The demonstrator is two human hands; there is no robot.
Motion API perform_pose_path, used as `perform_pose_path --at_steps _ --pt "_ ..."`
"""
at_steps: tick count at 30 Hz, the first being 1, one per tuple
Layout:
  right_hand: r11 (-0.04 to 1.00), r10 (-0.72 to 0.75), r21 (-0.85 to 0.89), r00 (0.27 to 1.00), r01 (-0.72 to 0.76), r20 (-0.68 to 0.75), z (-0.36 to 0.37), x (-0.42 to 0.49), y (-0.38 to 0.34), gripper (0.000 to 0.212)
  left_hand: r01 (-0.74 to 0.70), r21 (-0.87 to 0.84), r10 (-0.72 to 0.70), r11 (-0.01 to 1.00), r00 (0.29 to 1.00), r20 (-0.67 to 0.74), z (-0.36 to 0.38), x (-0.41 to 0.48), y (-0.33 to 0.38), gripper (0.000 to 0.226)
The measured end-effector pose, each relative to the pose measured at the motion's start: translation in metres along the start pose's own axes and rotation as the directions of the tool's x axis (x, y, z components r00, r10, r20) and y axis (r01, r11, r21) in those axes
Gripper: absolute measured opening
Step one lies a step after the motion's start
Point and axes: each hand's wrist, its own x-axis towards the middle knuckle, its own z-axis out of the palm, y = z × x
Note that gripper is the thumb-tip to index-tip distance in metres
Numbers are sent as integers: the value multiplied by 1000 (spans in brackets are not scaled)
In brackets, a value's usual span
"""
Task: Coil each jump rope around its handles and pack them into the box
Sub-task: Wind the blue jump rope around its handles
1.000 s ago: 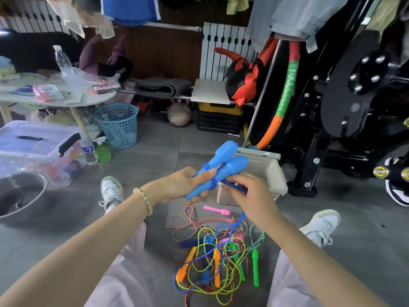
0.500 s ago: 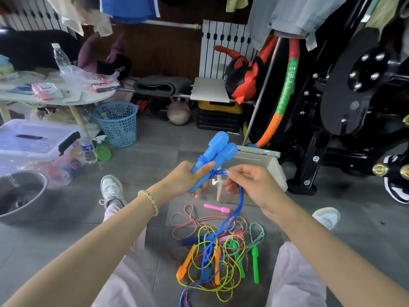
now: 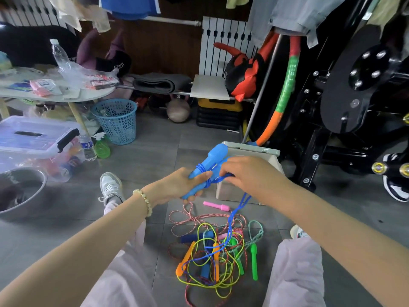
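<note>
Grey floor tiles (image 3: 155,156) spread out under me, and a beige plastic box (image 3: 250,149) stands just beyond my hands. Since half a second ago my right hand (image 3: 250,176) has swung up and to the left. It now covers the top of the right-hand one of the two bright blue plastic handles (image 3: 213,157), where before it sat off to their right. Its fingers are curled, pinching the thin blue cord (image 3: 242,201), which drops from under the palm into the tangle of coloured jump ropes (image 3: 212,260) on the floor. My left hand (image 3: 177,185) grips the handles' lower ends as before, thumb across the wound turns. The handles tilt up and right between both hands, in front of the box.
</note>
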Motion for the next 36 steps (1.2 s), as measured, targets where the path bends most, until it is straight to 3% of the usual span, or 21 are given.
perform_pose_path --at_steps 3,7,13,21,25,28,36 --pt "999 -52 -16 999 52 12 -11 6 3 24 8 41 -13 999 990 139 -1 -6 6 37" --pt "975 -92 191 988 115 -125 -13 3 17 17 -47 133 15 990 972 233 -8 -15 21 30" --pt "970 -155 169 981 174 -119 -14 7 12 17 -106 364 23 925 974 224 -8 -18 40 38" --pt "971 -52 233 998 57 -28 -19 8 8 32 -97 544 66 834 995 76 -4 -22 49 39" --pt "881 -60 471 978 -43 202 -22 8 16 19 -103 651 58 752 994 91 -7 -23 48 51" --pt "818 -94 574 975 -41 204 -26 5 22 15 -119 628 52 769 991 124 -10 -29 49 43" --pt "655 -142 744 944 -135 297 -23 0 20 34 -239 639 151 731 970 190 5 -45 58 48"
